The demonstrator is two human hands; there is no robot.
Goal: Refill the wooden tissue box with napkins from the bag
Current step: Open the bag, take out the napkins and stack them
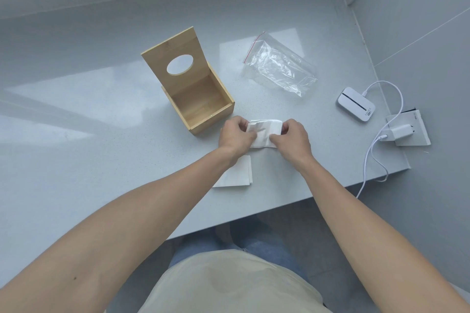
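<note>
While the wooden tissue box (201, 99) stands empty with its lid (175, 57) raised, the left hand (235, 136) and right hand (292, 137) each close their grip on a folded napkin (264, 129) beside it. More napkins (236, 173) lie on the worktop (101, 122); the clear bag (279, 66) lies beyond.

Your left hand (235, 134) and right hand (292, 137) pinch a folded napkin (264, 132) just off the wooden tissue box (195, 91), open on the table (89, 122); the bag (279, 66) lies toward the far right corner.
</note>
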